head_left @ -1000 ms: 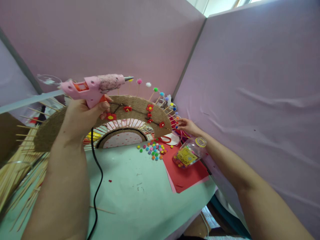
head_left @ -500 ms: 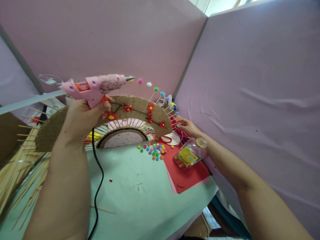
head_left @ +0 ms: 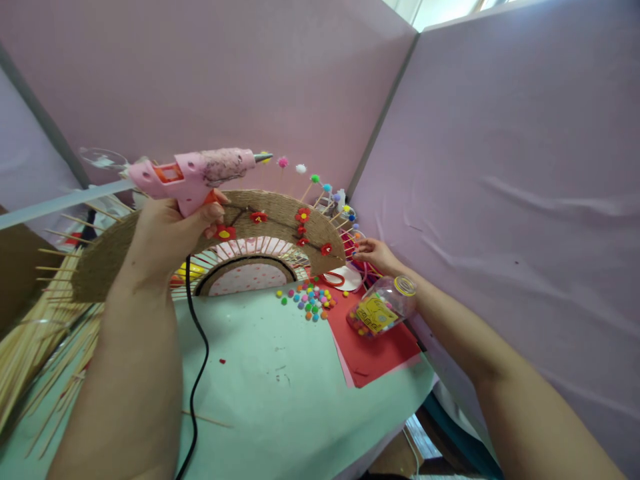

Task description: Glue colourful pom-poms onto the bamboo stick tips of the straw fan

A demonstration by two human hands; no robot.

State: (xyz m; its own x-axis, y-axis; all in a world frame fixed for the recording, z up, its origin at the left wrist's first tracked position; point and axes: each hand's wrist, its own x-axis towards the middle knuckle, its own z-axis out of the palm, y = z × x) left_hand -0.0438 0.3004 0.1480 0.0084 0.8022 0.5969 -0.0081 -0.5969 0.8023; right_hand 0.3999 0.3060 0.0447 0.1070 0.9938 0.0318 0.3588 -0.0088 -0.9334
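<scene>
My left hand (head_left: 177,223) is wrapped around the handle of a pink glue gun (head_left: 215,165), its metal nozzle pointing right and a long clear glue stick (head_left: 65,202) coming out of its back. Behind it stands an arched, fan-shaped piece wrapped in brown twine (head_left: 280,203), with red felt flowers (head_left: 303,215) along a dark twig. Thin wooden sticks radiate from its edge; those on the upper right carry coloured pom-poms (head_left: 315,179). At the right end of the arch, my right hand (head_left: 375,255) pinches a small pom-pom at a stick's tip; the fingers partly cover it.
Loose pom-poms (head_left: 313,300) lie on the pale green table cover (head_left: 250,380). A clear jar of pom-poms (head_left: 383,308) lies tilted on red paper (head_left: 380,360), near scissors (head_left: 334,279). Bundled wooden sticks (head_left: 35,340) lie at left; the glue gun's black cord (head_left: 203,363) crosses the table.
Almost nothing differs. The whole view has shifted very slightly; both hands keep the same grip and position at the arch.
</scene>
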